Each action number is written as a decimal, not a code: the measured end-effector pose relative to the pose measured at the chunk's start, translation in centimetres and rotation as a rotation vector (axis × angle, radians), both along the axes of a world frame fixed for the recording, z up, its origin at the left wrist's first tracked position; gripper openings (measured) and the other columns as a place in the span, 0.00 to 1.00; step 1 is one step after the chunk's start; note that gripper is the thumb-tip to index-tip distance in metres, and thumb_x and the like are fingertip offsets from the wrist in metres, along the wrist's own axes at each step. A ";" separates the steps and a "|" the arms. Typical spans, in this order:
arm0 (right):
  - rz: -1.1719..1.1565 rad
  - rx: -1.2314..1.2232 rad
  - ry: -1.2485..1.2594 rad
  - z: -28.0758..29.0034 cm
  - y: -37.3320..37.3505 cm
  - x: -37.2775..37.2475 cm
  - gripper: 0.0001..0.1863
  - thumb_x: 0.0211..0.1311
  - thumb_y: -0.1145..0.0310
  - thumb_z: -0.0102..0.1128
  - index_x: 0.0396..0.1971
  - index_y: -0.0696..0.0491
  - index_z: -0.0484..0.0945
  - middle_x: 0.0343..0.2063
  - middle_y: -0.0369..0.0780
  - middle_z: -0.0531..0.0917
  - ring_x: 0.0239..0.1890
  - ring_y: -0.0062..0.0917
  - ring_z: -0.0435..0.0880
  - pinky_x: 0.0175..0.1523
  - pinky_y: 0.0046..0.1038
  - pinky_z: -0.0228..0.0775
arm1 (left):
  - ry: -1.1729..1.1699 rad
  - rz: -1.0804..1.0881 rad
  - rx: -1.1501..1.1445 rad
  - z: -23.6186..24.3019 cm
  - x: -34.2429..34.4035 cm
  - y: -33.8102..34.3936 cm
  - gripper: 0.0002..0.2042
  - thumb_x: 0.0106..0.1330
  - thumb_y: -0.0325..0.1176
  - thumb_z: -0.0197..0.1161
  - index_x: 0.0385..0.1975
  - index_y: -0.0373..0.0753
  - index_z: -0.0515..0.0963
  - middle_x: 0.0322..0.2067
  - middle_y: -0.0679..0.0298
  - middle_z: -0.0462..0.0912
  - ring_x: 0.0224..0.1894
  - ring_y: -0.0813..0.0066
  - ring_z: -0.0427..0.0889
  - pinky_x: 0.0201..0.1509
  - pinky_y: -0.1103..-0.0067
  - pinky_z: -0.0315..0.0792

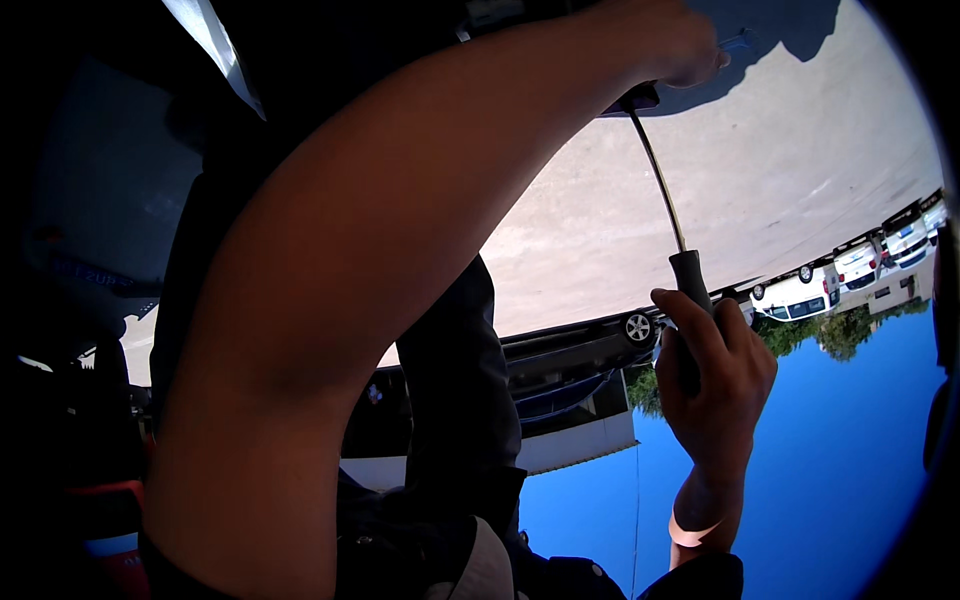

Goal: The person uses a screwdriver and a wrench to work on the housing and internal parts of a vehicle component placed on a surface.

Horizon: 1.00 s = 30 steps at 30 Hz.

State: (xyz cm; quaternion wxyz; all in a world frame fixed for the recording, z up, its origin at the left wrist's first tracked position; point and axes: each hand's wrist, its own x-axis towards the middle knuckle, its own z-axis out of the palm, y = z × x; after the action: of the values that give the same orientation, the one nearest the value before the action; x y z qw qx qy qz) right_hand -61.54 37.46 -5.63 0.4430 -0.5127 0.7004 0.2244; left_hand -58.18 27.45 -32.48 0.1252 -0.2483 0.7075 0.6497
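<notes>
My right hand (715, 375) is closed around the dark handle of a long screwdriver (688, 275). Its thin metal shaft (660, 180) runs up and to the left, and the tip meets a dark part (632, 100) at the top of the view. My bare left forearm crosses the picture from lower left to upper right. My left hand (680, 45) has its fingers curled over that dark part, right beside the shaft's tip. What lies under the fingers is hidden.
The view is upside down: sandy ground (780, 160) at the top, blue sky (830, 470) below. White parked cars (805, 292) line the right, a dark car (580, 345) sits in the middle. A dark body panel (110, 190) fills the upper left; dark clothing (460, 400) hangs in the centre.
</notes>
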 end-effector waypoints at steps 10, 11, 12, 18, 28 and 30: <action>-0.023 -0.018 0.011 -0.3 0.2 0.6 0.16 0.54 0.76 0.68 0.43 0.45 0.86 0.19 0.34 0.66 0.16 0.20 0.65 0.21 0.27 0.53 | 0.154 -0.390 -0.195 -6.5 -3.0 1.7 0.14 0.66 0.33 0.56 0.41 0.35 0.87 0.39 0.49 0.88 0.40 0.54 0.88 0.42 0.64 0.80; -0.025 -0.020 0.011 -0.3 0.3 0.7 0.16 0.54 0.76 0.68 0.43 0.45 0.86 0.19 0.34 0.66 0.16 0.20 0.64 0.21 0.27 0.53 | 0.139 -0.403 -0.130 -7.0 -3.1 1.7 0.13 0.65 0.32 0.57 0.40 0.35 0.87 0.38 0.49 0.88 0.38 0.54 0.88 0.41 0.64 0.80; -0.028 -0.019 0.008 -0.3 0.3 0.8 0.16 0.54 0.76 0.68 0.43 0.45 0.86 0.19 0.34 0.66 0.16 0.20 0.64 0.21 0.27 0.53 | 0.170 -0.417 -0.172 -7.4 -3.1 1.9 0.13 0.65 0.33 0.57 0.39 0.34 0.87 0.38 0.49 0.88 0.37 0.54 0.88 0.41 0.64 0.81; -0.035 -0.008 0.030 -0.2 0.5 1.2 0.16 0.54 0.76 0.68 0.44 0.45 0.85 0.19 0.33 0.66 0.16 0.19 0.64 0.21 0.27 0.53 | 0.174 -0.082 -0.159 -4.0 -3.2 1.7 0.14 0.70 0.34 0.55 0.37 0.32 0.85 0.36 0.46 0.87 0.37 0.53 0.88 0.40 0.63 0.80; -0.010 0.005 0.025 -0.1 0.0 1.8 0.19 0.52 0.81 0.65 0.45 0.48 0.85 0.21 0.35 0.71 0.18 0.23 0.71 0.24 0.29 0.59 | 0.170 1.096 0.268 7.2 14.2 4.1 0.11 0.76 0.36 0.58 0.48 0.37 0.81 0.35 0.62 0.87 0.40 0.71 0.89 0.44 0.79 0.81; -0.009 0.015 0.028 -0.1 -0.2 1.8 0.19 0.53 0.80 0.65 0.45 0.48 0.85 0.22 0.35 0.72 0.18 0.23 0.71 0.24 0.29 0.60 | 0.007 1.061 0.355 7.8 16.1 5.4 0.12 0.75 0.36 0.58 0.48 0.36 0.81 0.36 0.60 0.87 0.42 0.70 0.89 0.46 0.77 0.81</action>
State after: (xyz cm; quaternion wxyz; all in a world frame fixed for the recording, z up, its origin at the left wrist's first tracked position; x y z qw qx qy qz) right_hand -59.70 37.30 -5.71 0.4379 -0.5027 0.7073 0.2349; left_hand -42.06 32.88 -24.70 -0.1814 -0.5433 0.3658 0.7335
